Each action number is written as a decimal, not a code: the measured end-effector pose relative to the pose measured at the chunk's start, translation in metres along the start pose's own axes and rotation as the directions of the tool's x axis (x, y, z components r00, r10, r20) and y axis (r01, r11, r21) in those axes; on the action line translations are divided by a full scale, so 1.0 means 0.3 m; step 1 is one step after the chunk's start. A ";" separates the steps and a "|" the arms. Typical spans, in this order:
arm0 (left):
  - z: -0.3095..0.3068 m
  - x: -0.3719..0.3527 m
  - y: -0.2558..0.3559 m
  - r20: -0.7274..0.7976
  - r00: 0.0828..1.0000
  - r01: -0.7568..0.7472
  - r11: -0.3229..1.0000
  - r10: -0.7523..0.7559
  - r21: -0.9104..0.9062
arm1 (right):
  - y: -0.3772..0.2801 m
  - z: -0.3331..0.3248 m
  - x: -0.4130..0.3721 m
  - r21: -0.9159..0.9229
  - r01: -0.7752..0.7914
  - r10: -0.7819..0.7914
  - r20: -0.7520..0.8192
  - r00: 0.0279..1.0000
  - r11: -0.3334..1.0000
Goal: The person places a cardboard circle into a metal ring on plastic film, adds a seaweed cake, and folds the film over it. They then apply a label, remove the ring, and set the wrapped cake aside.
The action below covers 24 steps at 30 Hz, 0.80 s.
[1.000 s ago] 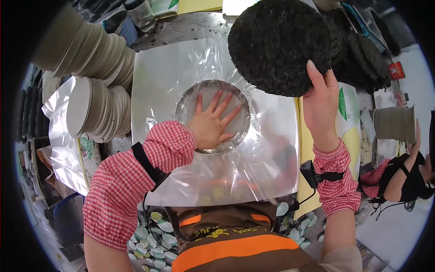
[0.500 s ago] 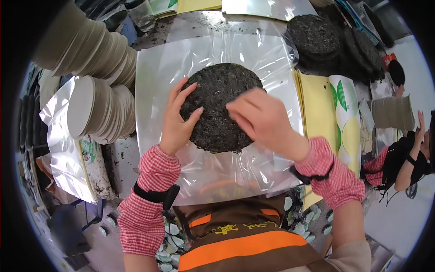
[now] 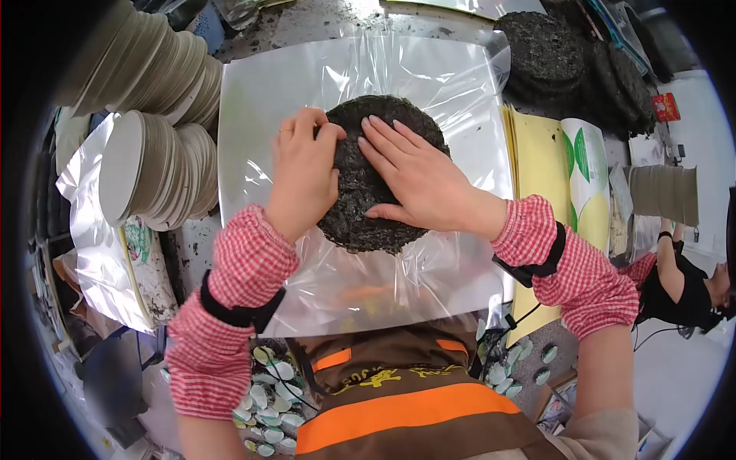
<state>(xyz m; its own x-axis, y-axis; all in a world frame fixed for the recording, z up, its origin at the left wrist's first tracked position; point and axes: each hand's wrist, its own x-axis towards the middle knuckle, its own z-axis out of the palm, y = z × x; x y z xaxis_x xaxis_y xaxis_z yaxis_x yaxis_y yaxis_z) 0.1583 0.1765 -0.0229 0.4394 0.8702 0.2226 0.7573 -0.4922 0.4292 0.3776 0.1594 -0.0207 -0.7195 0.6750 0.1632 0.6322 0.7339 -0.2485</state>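
Note:
A round, black-green cake of dried seaweed (image 3: pixel 360 222) with a ragged rim lies on a clear plastic film (image 3: pixel 264 92) in front of me. My left hand (image 3: pixel 303 172) has its fingers curled against the cake's left edge, gripping it there; some fingertips are hidden. Flat across the cake's upper right rests my right hand (image 3: pixel 418 172), its fingers stretched out and its thumb spread apart. Both hands touch the seaweed. Part of its surface is covered by them.
Stacks of round grey cardboard discs (image 3: pixel 123 170) stand at the left. More seaweed cakes (image 3: pixel 540 50) are piled at the upper right. Yellow printed sheets (image 3: pixel 537 161) lie right of the film. At the far right, a person in black (image 3: pixel 675 287) is near another disc stack (image 3: pixel 663 193).
My right hand has gone from bunched fingers above the cake to lying flat on it. My left hand's spread fingers have curled in at the edge. The view has shifted slightly.

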 end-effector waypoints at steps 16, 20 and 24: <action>0.083 0.046 0.066 0.493 0.868 -0.136 0.929 -0.056 0.345 | -0.067 0.150 0.042 -0.057 -0.271 0.276 0.105 0.956 0.961; 0.087 0.043 0.049 0.564 0.825 -0.209 0.910 -0.033 0.358 | -0.089 -0.034 0.033 -0.022 -0.349 0.332 0.364 0.870 0.937; 0.019 0.051 0.047 0.534 0.844 -0.282 0.888 0.049 0.364 | -0.053 -0.014 0.021 0.014 -0.240 0.222 0.332 0.917 0.971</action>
<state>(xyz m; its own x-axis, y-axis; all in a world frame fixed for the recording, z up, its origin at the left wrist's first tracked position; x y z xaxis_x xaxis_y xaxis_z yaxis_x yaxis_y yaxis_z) 0.1784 0.1827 -0.0185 0.6663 0.6996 -0.2582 0.7240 -0.6898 -0.0005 0.3642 0.1525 -0.0117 -0.6148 0.7566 -0.2227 0.7823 0.5491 -0.2940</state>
